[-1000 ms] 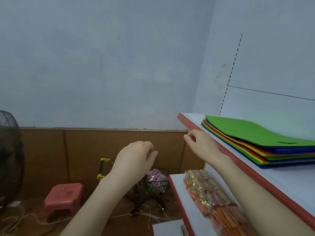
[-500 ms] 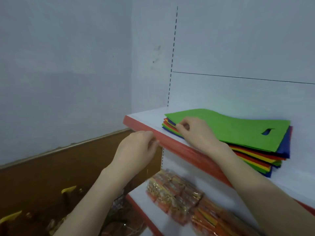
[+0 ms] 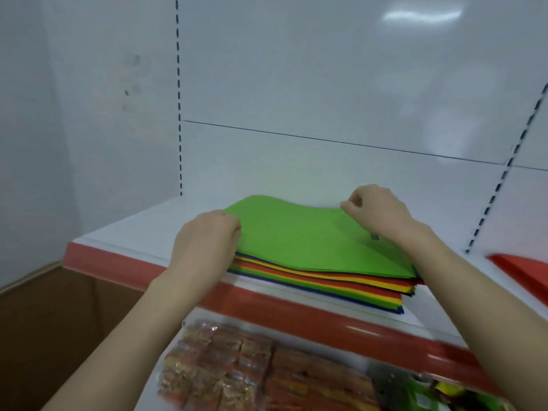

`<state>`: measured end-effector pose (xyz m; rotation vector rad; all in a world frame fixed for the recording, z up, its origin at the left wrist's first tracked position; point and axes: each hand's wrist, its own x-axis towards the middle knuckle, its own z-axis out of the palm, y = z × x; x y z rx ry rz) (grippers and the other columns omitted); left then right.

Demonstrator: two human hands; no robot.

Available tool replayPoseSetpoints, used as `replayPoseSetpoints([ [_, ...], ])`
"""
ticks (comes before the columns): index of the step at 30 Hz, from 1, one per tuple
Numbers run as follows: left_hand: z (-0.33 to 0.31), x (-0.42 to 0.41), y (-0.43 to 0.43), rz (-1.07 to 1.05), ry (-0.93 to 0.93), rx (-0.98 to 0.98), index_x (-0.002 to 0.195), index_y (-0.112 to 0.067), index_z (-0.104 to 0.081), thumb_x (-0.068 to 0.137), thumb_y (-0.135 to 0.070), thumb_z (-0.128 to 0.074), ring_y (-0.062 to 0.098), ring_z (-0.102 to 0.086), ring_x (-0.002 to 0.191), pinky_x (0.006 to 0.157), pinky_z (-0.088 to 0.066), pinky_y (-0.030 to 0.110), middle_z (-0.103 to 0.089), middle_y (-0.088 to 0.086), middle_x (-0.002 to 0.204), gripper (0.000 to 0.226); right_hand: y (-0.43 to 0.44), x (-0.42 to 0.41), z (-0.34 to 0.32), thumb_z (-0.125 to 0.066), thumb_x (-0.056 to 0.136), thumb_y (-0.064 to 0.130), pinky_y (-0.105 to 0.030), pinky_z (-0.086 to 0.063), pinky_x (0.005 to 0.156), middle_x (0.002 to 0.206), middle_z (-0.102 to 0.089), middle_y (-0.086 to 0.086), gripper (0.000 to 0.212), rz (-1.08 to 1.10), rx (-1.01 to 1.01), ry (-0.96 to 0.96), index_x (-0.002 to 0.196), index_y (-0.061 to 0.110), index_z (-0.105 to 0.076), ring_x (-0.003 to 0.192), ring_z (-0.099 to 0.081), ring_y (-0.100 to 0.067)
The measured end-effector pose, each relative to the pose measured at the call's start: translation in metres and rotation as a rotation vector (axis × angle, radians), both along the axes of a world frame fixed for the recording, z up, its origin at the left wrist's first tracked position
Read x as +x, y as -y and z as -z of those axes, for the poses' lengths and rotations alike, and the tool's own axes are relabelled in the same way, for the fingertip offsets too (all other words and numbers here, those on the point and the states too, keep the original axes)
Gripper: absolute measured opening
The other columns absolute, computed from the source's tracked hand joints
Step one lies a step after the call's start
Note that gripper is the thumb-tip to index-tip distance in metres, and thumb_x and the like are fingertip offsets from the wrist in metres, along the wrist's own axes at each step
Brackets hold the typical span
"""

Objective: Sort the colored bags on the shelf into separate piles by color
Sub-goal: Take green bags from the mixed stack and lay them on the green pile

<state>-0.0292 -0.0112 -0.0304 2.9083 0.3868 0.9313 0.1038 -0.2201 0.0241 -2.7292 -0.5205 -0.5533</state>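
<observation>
Both hands have shifted onto the stack of bags on the shelf. The left hand has its fingers curled at the left edge of the green bag, grip unclear. The right hand pinches its far edge. Lower bags could drag along and slide off.

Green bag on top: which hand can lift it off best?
Probably the right hand: it seems to pinch the far edge of the green bag. The left hand curls beside the pile, its grip hidden.
</observation>
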Motion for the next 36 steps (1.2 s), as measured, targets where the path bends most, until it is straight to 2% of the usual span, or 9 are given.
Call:
replayPoseSetpoints([
  [3, -0.005, 0.017, -0.003, -0.045, -0.046, 0.063, 0.108, -0.015, -0.062, 0.096, -0.027, -0.041, 0.029, -0.054, 0.104, 0.080, -0.043, 0.033, -0.058, 0.007, 0.108, 0.028, 0.022, 0.035, -0.003, -0.048, 0.092, 0.027, -0.029, -0.037, 0.072, 0.096, -0.061, -0.013, 0.024, 0.174, -0.034, -0.020, 0.089, 0.007, -0.060, 0.088, -0.055, -0.030],
  [6, -0.010, 0.031, -0.010, -0.140, -0.108, 0.128, 0.110, -0.014, -0.060, 0.096, -0.031, -0.042, 0.028, -0.054, 0.106, 0.080, -0.042, 0.032, -0.057, 0.008, 0.111, 0.029, 0.036, 0.056, -0.003, -0.048, 0.092, 0.041, -0.028, -0.034, 0.073, 0.090, -0.052, -0.008, 0.031, 0.303, -0.144, -0.088, 0.081, 0.012, -0.046, 0.086, -0.050, -0.028],
  [11, -0.008, 0.047, -0.019, -0.266, -0.250, 0.101, 0.114, -0.011, -0.055, 0.093, -0.042, -0.044, 0.029, -0.050, 0.112, 0.087, -0.039, 0.031, -0.053, 0.009, 0.119, 0.039, 0.042, 0.072, 0.005, -0.050, 0.089, 0.053, -0.027, -0.037, 0.071, 0.070, -0.048, 0.000, 0.045, 0.336, -0.240, -0.233, 0.066, 0.015, -0.041, 0.079, -0.052, -0.024],
  [16, -0.005, 0.050, -0.025, -0.280, -0.277, 0.037, 0.110, -0.012, -0.056, 0.091, -0.053, -0.043, 0.028, -0.052, 0.109, 0.084, -0.038, 0.030, -0.055, 0.009, 0.118, 0.048, 0.036, 0.066, 0.005, -0.051, 0.091, 0.033, -0.026, -0.033, 0.069, 0.067, -0.040, 0.001, 0.033, 0.355, -0.324, -0.066, 0.067, 0.015, -0.039, 0.080, -0.048, -0.024],
  [18, -0.006, 0.050, -0.028, -0.275, -0.289, 0.014, 0.108, -0.012, -0.057, 0.089, -0.057, -0.043, 0.027, -0.053, 0.108, 0.081, -0.037, 0.030, -0.057, 0.008, 0.116, 0.051, 0.032, 0.063, 0.004, -0.050, 0.089, 0.015, -0.023, -0.031, 0.064, 0.070, -0.042, 0.001, 0.012, 0.371, -0.376, 0.053, 0.078, 0.012, -0.047, 0.080, -0.049, -0.025],
  [21, -0.008, 0.049, -0.033, -0.254, -0.293, -0.017, 0.107, -0.013, -0.057, 0.088, -0.060, -0.042, 0.027, -0.054, 0.107, 0.080, -0.038, 0.029, -0.058, 0.007, 0.115, 0.053, 0.026, 0.055, 0.001, -0.045, 0.085, -0.001, -0.024, -0.031, 0.063, 0.097, -0.061, -0.007, 0.016, 0.391, -0.415, 0.161, 0.091, 0.009, -0.056, 0.084, -0.053, -0.028],
  [24, -0.007, 0.041, -0.042, -0.232, -0.257, -0.033, 0.105, -0.012, -0.057, 0.088, -0.059, -0.043, 0.027, -0.055, 0.106, 0.078, -0.039, 0.029, -0.059, 0.008, 0.114, 0.052, 0.021, 0.046, -0.001, -0.043, 0.089, 0.003, -0.024, -0.024, 0.052, 0.099, -0.062, -0.014, 0.022, 0.359, -0.279, 0.227, 0.067, 0.008, -0.042, 0.078, -0.049, -0.029],
  [29, -0.001, 0.022, -0.063, -0.163, -0.054, -0.127, 0.101, -0.009, -0.058, 0.091, -0.040, -0.049, 0.031, -0.056, 0.100, 0.073, -0.040, 0.031, -0.061, 0.012, 0.106, 0.034, 0.012, 0.030, -0.001, -0.043, 0.098, 0.025, -0.034, -0.034, 0.068, 0.100, -0.061, -0.020, 0.029, 0.230, 0.109, 0.230, 0.092, 0.000, -0.057, 0.095, -0.054, -0.036],
  [36, 0.013, -0.011, -0.074, 0.021, 0.223, -0.228, 0.095, -0.006, -0.055, 0.093, -0.025, -0.051, 0.040, -0.057, 0.086, 0.065, -0.036, 0.038, -0.063, 0.021, 0.089, 0.020, 0.020, -0.010, -0.003, -0.047, 0.096, 0.025, -0.029, -0.024, 0.066, 0.081, -0.050, -0.010, 0.025, 0.219, 0.373, 0.296, 0.080, 0.007, -0.052, 0.080, -0.042, -0.025],
])
